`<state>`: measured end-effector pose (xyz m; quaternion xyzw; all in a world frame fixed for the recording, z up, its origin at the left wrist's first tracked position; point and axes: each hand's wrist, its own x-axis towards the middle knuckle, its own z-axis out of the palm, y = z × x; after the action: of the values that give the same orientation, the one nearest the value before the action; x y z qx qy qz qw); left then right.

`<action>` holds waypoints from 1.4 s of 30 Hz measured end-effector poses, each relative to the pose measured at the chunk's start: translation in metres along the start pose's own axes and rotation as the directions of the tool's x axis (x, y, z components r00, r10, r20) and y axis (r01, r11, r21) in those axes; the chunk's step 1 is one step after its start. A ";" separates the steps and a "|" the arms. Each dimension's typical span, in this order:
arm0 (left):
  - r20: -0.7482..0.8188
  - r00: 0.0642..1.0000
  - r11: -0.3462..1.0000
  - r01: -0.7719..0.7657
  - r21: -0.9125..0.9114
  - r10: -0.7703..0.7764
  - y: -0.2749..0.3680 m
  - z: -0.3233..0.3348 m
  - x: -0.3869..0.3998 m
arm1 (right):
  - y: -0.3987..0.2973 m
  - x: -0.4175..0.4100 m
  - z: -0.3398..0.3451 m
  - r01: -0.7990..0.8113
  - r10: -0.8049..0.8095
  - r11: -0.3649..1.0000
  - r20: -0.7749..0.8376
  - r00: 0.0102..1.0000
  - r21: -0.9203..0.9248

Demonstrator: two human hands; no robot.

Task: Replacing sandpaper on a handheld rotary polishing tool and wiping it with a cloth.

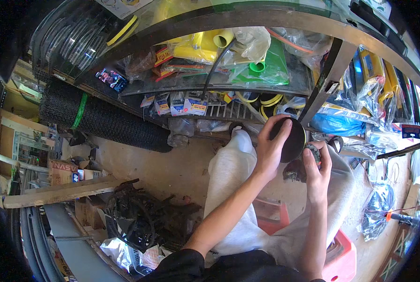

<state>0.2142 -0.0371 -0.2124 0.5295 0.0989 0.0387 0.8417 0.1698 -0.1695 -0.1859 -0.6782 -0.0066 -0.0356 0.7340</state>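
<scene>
My left hand (270,149) grips a round black disc (294,142) with a thin yellow rim, possibly a backing pad. Its flat black face is turned up towards me. Close by on the right, my right hand (317,172) pinches a bunched dark grey rag (295,171) against the disc's lower right side. Part of the rag is hidden by the fingers, and I cannot tell whether it touches the rim. Both hands are held above my knees, in front of a shelf rack (231,88).
Black-and-yellow discs (270,100) lie on the lower shelf. Left are a black mesh roll (104,109) and a lit phone (112,79). A wooden plank (58,192) juts in near tangled black parts (143,218). I sit on a red plastic stool (342,257).
</scene>
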 end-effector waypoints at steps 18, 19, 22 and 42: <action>0.061 0.998 0.996 -0.032 0.088 0.027 -0.012 -0.006 0.006 | 0.008 0.003 0.007 -0.034 0.043 0.997 -0.147 0.988 0.062; 0.079 0.995 0.989 -0.074 0.131 0.064 -0.012 -0.006 0.006 | 0.009 0.002 0.005 -0.035 0.040 0.998 -0.126 0.991 0.044; -0.007 1.000 0.999 0.006 0.052 -0.006 -0.007 -0.005 0.004 | 0.016 -0.003 0.009 -0.078 0.077 0.997 -0.079 0.994 -0.020; 0.061 0.991 0.943 -0.133 0.305 0.120 -0.012 -0.001 -0.003 | 0.021 0.006 0.010 0.061 -0.114 0.981 -0.294 0.949 -0.182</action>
<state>0.2103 -0.0419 -0.2228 0.6602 0.0519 0.0656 0.7464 0.1770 -0.1581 -0.2058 -0.7241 0.0789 -0.1721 0.6631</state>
